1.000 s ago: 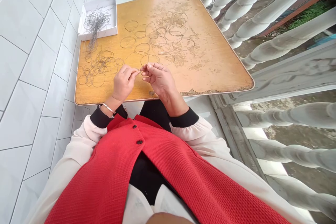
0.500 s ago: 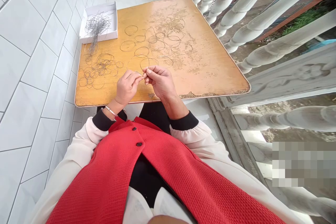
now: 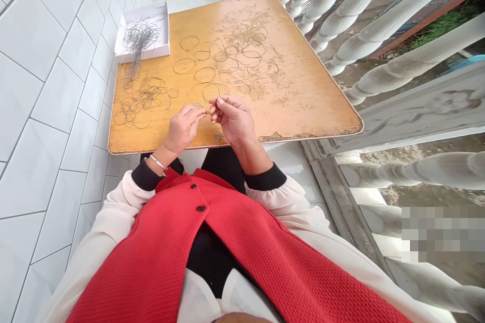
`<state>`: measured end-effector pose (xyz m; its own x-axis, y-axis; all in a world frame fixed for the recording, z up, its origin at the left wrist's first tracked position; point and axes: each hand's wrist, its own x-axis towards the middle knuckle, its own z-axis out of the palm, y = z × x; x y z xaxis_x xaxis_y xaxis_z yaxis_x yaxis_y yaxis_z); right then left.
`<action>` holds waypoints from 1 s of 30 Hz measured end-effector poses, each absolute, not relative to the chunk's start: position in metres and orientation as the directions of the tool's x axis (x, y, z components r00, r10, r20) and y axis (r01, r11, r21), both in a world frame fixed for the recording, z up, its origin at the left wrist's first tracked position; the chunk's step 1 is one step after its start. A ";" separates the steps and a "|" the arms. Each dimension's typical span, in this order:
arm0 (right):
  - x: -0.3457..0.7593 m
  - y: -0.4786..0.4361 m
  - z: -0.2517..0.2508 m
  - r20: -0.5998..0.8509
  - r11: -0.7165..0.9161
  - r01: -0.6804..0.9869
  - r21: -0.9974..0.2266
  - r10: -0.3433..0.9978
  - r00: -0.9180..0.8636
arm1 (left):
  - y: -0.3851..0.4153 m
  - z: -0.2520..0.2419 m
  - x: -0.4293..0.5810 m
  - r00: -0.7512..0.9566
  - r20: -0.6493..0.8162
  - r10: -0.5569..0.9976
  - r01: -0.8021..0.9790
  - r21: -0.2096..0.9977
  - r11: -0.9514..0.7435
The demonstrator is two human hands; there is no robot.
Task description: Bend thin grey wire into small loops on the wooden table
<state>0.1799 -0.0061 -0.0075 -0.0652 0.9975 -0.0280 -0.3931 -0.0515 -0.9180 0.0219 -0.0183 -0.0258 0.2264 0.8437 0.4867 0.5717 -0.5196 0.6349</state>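
My left hand (image 3: 184,125) is closed in a pinch over the near edge of the wooden table (image 3: 314,106). Beside it on the right, my right hand (image 3: 235,120) is also pinched, its fingertips close to the left ones. A thin wire seems to run between the fingertips, but it is too fine to follow. Beyond my hands lie several thin wire rings (image 3: 204,74). A tangled pile of dark rings (image 3: 149,93) rests left of my left hand.
A white open box (image 3: 163,35) at the table's far left corner holds a bundle of thin wires (image 3: 140,35) that spills over its near side. A tiled wall (image 3: 56,96) stands at left, a white balustrade (image 3: 341,15) at right.
My right hand has shifted slightly right, and the gap between the two hands' fingertips is a little wider. My left hand is nearly unmoved.
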 end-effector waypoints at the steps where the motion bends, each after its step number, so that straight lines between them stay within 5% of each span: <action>1: 0.181 -0.006 -0.007 -0.028 -0.054 -0.388 -0.920 0.997 -0.073 | -0.019 -0.026 0.022 0.228 0.494 0.839 0.583 0.621 -0.524; 14: 0.192 -0.002 -0.016 -0.038 -0.079 -0.405 -0.911 0.993 -0.109 | -0.005 -0.022 0.016 0.334 0.561 0.757 0.675 0.418 -0.608; 21: 0.211 0.003 -0.027 0.025 0.069 -0.249 -0.966 0.984 0.178 | 0.115 0.027 -0.002 0.389 0.456 0.801 0.780 0.299 -0.549; 30: 0.216 -0.010 -0.036 0.028 0.046 -0.208 -0.977 0.996 0.086 | 0.216 0.001 0.040 0.290 0.313 0.904 0.875 0.295 -0.383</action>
